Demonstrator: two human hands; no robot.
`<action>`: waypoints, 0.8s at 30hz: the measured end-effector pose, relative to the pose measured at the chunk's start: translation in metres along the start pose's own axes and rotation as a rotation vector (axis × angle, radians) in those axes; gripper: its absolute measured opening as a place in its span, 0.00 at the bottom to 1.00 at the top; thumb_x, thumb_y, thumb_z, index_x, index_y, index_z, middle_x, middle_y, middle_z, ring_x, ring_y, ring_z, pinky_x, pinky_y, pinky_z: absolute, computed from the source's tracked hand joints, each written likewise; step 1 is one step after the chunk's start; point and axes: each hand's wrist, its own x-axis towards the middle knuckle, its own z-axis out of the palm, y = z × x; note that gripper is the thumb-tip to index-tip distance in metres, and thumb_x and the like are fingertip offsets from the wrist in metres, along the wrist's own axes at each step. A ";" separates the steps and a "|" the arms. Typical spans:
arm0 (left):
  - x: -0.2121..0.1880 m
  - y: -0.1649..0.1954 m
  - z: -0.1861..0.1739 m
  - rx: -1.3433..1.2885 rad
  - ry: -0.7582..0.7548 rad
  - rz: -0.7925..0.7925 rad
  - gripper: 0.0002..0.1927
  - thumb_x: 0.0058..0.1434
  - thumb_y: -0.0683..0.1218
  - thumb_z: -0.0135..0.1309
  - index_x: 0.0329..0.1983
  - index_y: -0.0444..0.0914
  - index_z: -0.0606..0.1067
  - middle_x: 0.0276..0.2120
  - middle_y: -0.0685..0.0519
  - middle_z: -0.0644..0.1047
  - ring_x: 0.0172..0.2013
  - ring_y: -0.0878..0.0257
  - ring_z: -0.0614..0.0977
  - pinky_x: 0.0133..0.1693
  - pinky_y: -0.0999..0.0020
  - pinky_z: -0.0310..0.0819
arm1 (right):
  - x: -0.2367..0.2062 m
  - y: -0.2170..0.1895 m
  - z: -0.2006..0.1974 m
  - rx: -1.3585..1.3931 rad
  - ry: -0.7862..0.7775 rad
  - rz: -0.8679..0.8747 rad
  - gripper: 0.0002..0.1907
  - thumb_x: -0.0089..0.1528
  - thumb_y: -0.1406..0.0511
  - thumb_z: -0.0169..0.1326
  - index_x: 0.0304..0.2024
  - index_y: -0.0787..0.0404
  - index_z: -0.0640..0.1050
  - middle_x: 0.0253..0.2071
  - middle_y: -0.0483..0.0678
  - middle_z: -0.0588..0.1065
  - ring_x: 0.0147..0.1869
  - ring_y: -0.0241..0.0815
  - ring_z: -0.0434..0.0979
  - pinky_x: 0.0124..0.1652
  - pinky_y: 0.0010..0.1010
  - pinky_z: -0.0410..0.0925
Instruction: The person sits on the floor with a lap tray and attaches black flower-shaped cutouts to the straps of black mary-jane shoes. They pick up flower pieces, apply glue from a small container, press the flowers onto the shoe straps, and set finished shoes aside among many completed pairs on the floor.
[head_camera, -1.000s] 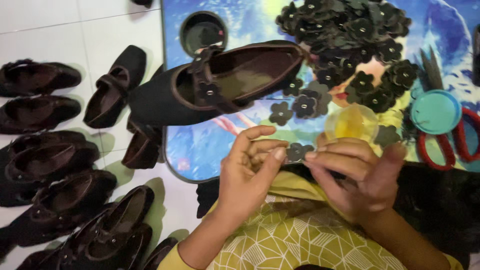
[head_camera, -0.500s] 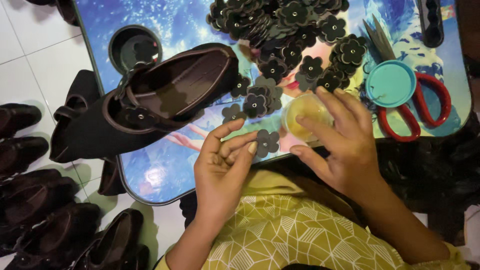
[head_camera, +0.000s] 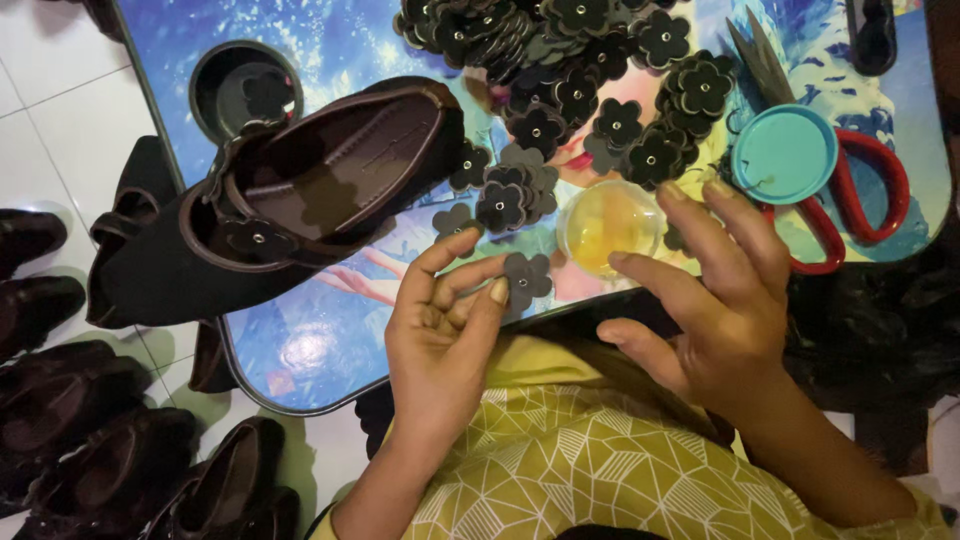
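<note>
My left hand pinches a dark flower-shaped fabric piece between thumb and fingers, just above the near edge of a small blue printed table. My right hand hovers with fingers spread over a small clear container of yellow glue, fingertips at its right rim. A dark brown flat shoe lies on the table's left side, with a flower on its strap. A heap of black flower pieces fills the table's far middle.
A teal round lid lies over red-handled scissors at right. A dark round cup sits at the table's far left. Several dark shoes crowd the white tiled floor at left. My yellow patterned clothing is below.
The view has shifted closer over the table. My right hand has moved away from the left, reaching to the glue container, while the left hand keeps holding the flower piece.
</note>
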 end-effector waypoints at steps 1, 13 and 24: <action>0.000 0.000 0.001 -0.024 -0.002 -0.008 0.25 0.66 0.33 0.51 0.66 0.31 0.64 0.53 0.42 0.80 0.48 0.66 0.83 0.51 0.73 0.78 | -0.002 0.000 -0.001 0.004 -0.009 -0.004 0.25 0.58 0.50 0.67 0.51 0.56 0.82 0.67 0.56 0.69 0.74 0.62 0.61 0.70 0.49 0.59; -0.003 0.001 0.005 -0.029 -0.009 -0.039 0.26 0.67 0.33 0.50 0.68 0.31 0.63 0.47 0.43 0.81 0.45 0.66 0.83 0.49 0.70 0.80 | -0.011 -0.004 0.000 0.054 -0.007 0.034 0.20 0.57 0.52 0.68 0.43 0.58 0.84 0.66 0.54 0.71 0.73 0.59 0.64 0.70 0.47 0.61; -0.011 0.003 0.009 -0.103 -0.116 -0.065 0.27 0.69 0.33 0.49 0.72 0.32 0.61 0.48 0.45 0.83 0.45 0.67 0.83 0.50 0.72 0.79 | 0.000 -0.023 -0.001 0.269 -0.030 -0.004 0.17 0.56 0.69 0.58 0.49 0.54 0.84 0.63 0.56 0.71 0.71 0.59 0.66 0.68 0.45 0.62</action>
